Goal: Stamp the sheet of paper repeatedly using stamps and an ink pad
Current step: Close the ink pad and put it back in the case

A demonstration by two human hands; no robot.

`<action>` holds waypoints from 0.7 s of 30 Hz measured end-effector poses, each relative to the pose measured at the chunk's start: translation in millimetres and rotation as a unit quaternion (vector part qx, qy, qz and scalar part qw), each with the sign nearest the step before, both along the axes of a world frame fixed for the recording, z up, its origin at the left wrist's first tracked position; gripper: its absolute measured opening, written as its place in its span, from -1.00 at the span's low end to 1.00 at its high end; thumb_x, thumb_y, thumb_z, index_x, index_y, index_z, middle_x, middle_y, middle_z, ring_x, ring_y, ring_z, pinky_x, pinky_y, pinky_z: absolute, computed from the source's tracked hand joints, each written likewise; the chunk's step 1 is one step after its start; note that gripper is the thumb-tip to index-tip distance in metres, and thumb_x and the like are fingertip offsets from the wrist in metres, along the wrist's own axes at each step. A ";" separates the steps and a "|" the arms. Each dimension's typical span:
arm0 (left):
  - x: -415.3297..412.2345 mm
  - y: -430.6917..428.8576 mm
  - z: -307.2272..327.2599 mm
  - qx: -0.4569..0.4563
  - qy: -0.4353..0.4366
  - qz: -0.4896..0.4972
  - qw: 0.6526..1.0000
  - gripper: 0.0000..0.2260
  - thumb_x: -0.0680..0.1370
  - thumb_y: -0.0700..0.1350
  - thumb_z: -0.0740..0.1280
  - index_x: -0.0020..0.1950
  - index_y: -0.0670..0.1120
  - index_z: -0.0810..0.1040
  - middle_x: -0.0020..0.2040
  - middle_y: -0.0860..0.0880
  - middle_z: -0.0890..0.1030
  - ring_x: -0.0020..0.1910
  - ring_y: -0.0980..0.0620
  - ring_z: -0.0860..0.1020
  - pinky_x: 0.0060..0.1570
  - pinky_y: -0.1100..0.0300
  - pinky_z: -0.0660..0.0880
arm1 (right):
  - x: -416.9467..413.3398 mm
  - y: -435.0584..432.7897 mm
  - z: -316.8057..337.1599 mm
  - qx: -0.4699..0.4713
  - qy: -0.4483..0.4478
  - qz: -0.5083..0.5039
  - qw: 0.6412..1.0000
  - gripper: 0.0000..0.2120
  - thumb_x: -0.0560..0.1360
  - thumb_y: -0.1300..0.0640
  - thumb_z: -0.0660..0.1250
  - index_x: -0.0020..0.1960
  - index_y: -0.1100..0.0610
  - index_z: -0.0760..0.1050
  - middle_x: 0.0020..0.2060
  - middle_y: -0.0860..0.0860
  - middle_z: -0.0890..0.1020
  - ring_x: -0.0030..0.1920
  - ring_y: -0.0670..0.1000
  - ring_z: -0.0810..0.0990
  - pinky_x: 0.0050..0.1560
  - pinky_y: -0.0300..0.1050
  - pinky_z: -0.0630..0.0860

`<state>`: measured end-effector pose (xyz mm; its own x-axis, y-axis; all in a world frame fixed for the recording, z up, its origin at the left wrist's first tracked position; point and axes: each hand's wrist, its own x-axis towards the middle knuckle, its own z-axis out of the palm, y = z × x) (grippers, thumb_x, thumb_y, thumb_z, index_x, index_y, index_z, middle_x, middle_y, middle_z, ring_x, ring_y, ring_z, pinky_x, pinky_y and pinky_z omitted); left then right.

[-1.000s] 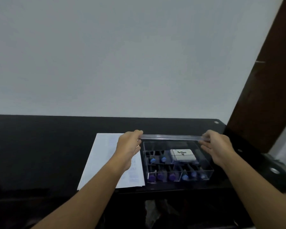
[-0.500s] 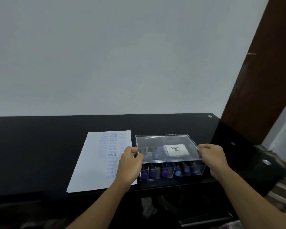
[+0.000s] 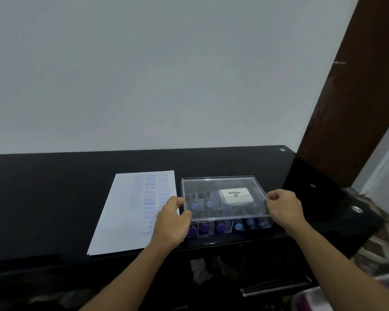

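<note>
Clear plastic lid (image 3: 222, 187), lower middle, is looking light, stiff and slippery; left hand (image 3: 173, 217) and right hand (image 3: 283, 206) are pinching its side edges.

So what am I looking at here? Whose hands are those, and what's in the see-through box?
The picture comes from a camera worn on a person's head, looking down, so you see their own two arms. The left hand and right hand each hold one side of a clear lid over a clear box. Inside the box are stamps with purple and blue tops, and a white ink pad. Beside it, on the black table, lies a sheet of paper already stamped with words like FRAGILE and SAMPLE.
</note>
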<state>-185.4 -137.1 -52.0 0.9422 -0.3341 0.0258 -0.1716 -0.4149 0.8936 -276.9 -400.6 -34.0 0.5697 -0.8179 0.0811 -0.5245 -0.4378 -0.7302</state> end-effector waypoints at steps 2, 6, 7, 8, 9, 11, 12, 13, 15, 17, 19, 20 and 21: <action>0.2 0.3 -0.9 0.004 -0.001 -0.001 1.000 -0.76 0.59 -0.15 0.28 0.25 0.00 0.50 0.30 0.07 0.54 0.14 0.13 0.47 0.09 0.21 0.37 | -0.8 -0.3 0.7 -0.010 0.007 0.004 1.000 -0.83 0.47 0.30 0.33 -0.21 0.08 0.61 -0.20 0.05 0.67 -0.06 0.11 0.61 -0.08 -0.16 0.43; -1.4 0.3 0.6 0.013 -0.003 0.000 1.000 -0.74 0.58 -0.16 0.27 0.27 0.00 0.49 0.22 0.10 0.53 0.09 0.13 0.45 0.06 0.21 0.35 | -1.5 -0.9 2.3 -0.019 0.016 0.010 1.000 -0.83 0.45 0.32 0.33 -0.21 0.10 0.62 -0.18 0.08 0.68 -0.02 0.14 0.62 -0.03 -0.14 0.47; -1.5 0.1 1.1 0.015 -0.003 0.001 1.000 -0.74 0.58 -0.17 0.27 0.27 -0.01 0.48 0.20 0.10 0.51 0.08 0.13 0.44 0.05 0.21 0.35 | -1.3 -0.5 3.1 -0.024 0.019 0.011 0.999 -0.85 0.45 0.32 0.32 -0.19 0.15 0.63 -0.18 0.10 0.69 -0.03 0.16 0.62 -0.02 -0.12 0.50; -1.7 -0.2 1.6 0.017 -0.003 0.003 1.000 -0.74 0.58 -0.17 0.28 0.27 -0.01 0.48 0.18 0.11 0.50 0.08 0.13 0.44 0.05 0.21 0.35 | -1.1 -0.2 3.7 -0.028 0.021 0.012 0.999 -0.86 0.44 0.33 0.32 -0.18 0.19 0.65 -0.18 0.11 0.70 -0.04 0.17 0.62 0.00 -0.09 0.52; -2.0 -0.5 1.7 0.019 -0.005 0.004 1.000 -0.74 0.58 -0.17 0.28 0.27 -0.01 0.48 0.17 0.11 0.50 0.07 0.13 0.44 0.05 0.21 0.35 | -1.0 0.3 4.3 -0.032 0.023 0.015 0.999 -0.86 0.43 0.33 0.31 -0.17 0.21 0.65 -0.18 0.12 0.70 -0.04 0.18 0.63 0.01 -0.07 0.54; -2.6 -1.2 1.5 0.023 -0.008 0.008 1.000 -0.74 0.58 -0.18 0.29 0.25 -0.01 0.48 0.15 0.11 0.51 0.05 0.13 0.45 0.03 0.21 0.36 | -0.9 1.9 5.2 -0.033 0.024 0.020 0.999 -0.85 0.44 0.33 0.32 -0.20 0.16 0.62 -0.19 0.09 0.69 -0.02 0.18 0.63 0.04 -0.07 0.54; -3.0 -1.6 1.2 0.023 -0.008 0.009 1.000 -0.75 0.57 -0.18 0.29 0.24 -0.01 0.48 0.14 0.10 0.52 0.04 0.13 0.45 0.02 0.21 0.36 | -0.9 2.9 5.6 -0.036 0.023 0.021 0.999 -0.84 0.45 0.32 0.32 -0.21 0.11 0.60 -0.20 0.07 0.68 0.00 0.17 0.62 0.04 -0.07 0.53; -3.1 -1.9 0.9 0.023 -0.007 0.009 1.000 -0.75 0.57 -0.19 0.29 0.23 -0.01 0.48 0.14 0.09 0.53 0.04 0.12 0.46 0.02 0.21 0.37 | -0.9 3.7 5.6 -0.039 0.022 0.022 0.999 -0.83 0.45 0.31 0.33 -0.20 0.06 0.59 -0.20 0.05 0.66 0.01 0.17 0.62 0.04 -0.08 0.52; -3.1 -2.2 0.1 0.019 -0.006 0.007 1.000 -0.75 0.57 -0.20 0.29 0.23 0.00 0.47 0.16 0.07 0.54 0.05 0.11 0.47 0.02 0.21 0.37 | -1.0 4.6 4.8 -0.039 0.023 0.023 0.999 -0.84 0.46 0.30 0.34 -0.17 0.06 0.59 -0.19 0.04 0.65 0.03 0.17 0.62 0.04 -0.08 0.51; -3.6 -2.9 -0.1 0.008 -0.004 0.004 1.000 -0.72 0.57 -0.20 0.30 0.25 0.01 0.46 0.19 0.08 0.54 0.07 0.12 0.48 0.04 0.22 0.37 | -2.0 5.7 3.4 -0.039 0.027 0.029 0.998 -0.87 0.47 0.28 0.35 -0.06 0.12 0.64 -0.13 0.07 0.68 0.04 0.17 0.62 0.03 -0.10 0.50; -5.0 -3.5 0.3 0.007 -0.009 -0.001 1.000 -0.66 0.57 -0.20 0.30 0.33 0.00 0.44 0.17 0.12 0.54 0.08 0.13 0.48 0.07 0.24 0.37 | -3.7 7.2 1.4 -0.043 0.028 0.040 0.998 -0.82 0.49 0.28 0.32 0.03 0.17 0.64 -0.10 0.08 0.67 0.04 0.16 0.61 0.00 -0.12 0.46; -5.6 -3.8 1.2 0.020 -0.014 -0.003 1.000 -0.64 0.58 -0.19 0.29 0.37 0.00 0.42 0.12 0.15 0.52 0.06 0.14 0.47 0.07 0.24 0.37 | -4.4 8.1 1.2 -0.046 0.029 0.047 0.997 -0.81 0.50 0.28 0.30 0.05 0.17 0.63 -0.11 0.08 0.66 0.04 0.17 0.60 -0.03 -0.13 0.44; -6.1 -3.7 2.4 0.037 -0.018 -0.004 0.999 -0.63 0.59 -0.17 0.28 0.39 -0.01 0.40 0.09 0.16 0.48 0.03 0.15 0.45 0.05 0.24 0.36 | -5.0 9.5 0.9 -0.049 0.032 0.053 0.997 -0.81 0.50 0.29 0.28 0.04 0.15 0.61 -0.12 0.08 0.65 0.01 0.16 0.59 -0.06 -0.12 0.43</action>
